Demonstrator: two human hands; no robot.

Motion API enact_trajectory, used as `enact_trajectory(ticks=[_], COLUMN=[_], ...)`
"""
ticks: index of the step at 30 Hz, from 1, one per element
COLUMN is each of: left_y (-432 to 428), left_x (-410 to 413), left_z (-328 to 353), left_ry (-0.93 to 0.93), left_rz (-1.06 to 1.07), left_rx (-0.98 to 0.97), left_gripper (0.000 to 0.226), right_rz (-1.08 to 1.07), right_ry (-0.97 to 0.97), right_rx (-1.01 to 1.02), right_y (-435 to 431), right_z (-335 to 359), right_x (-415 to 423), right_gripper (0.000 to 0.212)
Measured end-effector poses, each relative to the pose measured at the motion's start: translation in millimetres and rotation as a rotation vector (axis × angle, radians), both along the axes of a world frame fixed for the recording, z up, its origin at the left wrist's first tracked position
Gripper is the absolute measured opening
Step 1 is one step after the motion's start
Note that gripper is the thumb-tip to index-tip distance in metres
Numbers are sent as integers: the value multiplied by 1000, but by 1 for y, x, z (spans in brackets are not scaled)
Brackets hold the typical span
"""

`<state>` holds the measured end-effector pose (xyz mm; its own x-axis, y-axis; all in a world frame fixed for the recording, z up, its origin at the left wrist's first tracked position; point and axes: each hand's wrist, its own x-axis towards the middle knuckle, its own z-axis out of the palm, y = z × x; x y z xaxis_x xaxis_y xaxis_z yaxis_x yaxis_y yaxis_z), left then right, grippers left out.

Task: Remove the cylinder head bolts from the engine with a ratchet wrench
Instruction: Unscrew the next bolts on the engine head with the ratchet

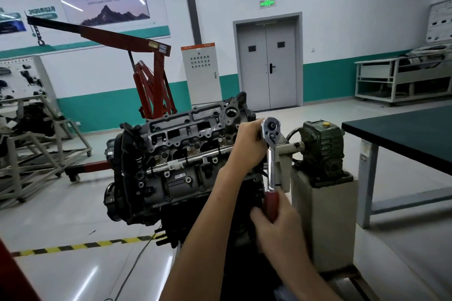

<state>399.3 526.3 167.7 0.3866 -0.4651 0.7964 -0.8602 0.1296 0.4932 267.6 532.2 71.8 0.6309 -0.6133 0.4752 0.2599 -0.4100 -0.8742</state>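
I saw one engine (pixel 176 154), one ratchet wrench (pixel 271 154), two hands, both clamped on the wrench. Left hand (pixel 247 144) wrapped its head at the engine's right end; right hand (pixel 276 222) gripped the red handle. Gearbox (pixel 322 144) sat just right; open floor (pixel 73 215) left.

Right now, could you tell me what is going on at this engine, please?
A person is working a ratchet wrench at the right-hand end of the engine. The right hand grips the red handle, which hangs downward, while the left hand holds the wrench at its head, up against the engine. The bolt is hidden behind the hand and the wrench head, so how far out it is cannot be told.
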Motion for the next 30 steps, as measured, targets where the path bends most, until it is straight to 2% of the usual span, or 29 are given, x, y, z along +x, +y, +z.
enact_trajectory(ticks=[2, 4, 7, 9, 11, 12, 14, 16, 20, 22, 24, 27, 30], left_y=[1, 2, 4, 6, 8, 9, 10, 10, 10, 12, 14, 12, 12], left_x=[1, 2, 3, 4, 2, 1, 0, -1, -4, -2, -1, -2, 1], left_z=[1, 3, 4, 6, 9, 10, 8, 7, 7, 7, 9, 12, 11], left_ry=[-18, -13, 32, 60, 77, 84, 108, 105, 106, 103, 103, 91, 93], left_rz=[11, 15, 15, 3, 3, 10, 19, 26, 19, 21, 20, 17, 17], left_rx=[-6, 2, 17, 44, 73, 69, 25, -11, -7, 14, 36, 83, 115], left_gripper=[58, 58, 53, 34, 16, 15, 28, 46, 38, 37, 36, 32, 17], right_rz=[69, 106, 128, 104, 61, 41, 42, 16, 53, 111, 102, 148, 37], right_ry=[-48, 0, 155, 263, 268, 269, 254, 181, -67, -62, 11, 197, 278], right_rx=[112, 43, -410, -707, -851, -855, -708, -429, 19, 35, -132, -524, -875], right_y=[21, 5, -65, -108, -129, -130, -110, -65, 19, 27, -4, -78, -128], right_z=[1, 6, 29, 62, 84, 84, 63, 34, 14, 15, 18, 43, 85], right_x=[11, 3, -26, -39, -40, -38, -35, -28, 9, 15, 1, -31, -42], right_gripper=[23, 27, 37, 41, 48, 47, 37, 31, 27, 27, 32, 40, 41])
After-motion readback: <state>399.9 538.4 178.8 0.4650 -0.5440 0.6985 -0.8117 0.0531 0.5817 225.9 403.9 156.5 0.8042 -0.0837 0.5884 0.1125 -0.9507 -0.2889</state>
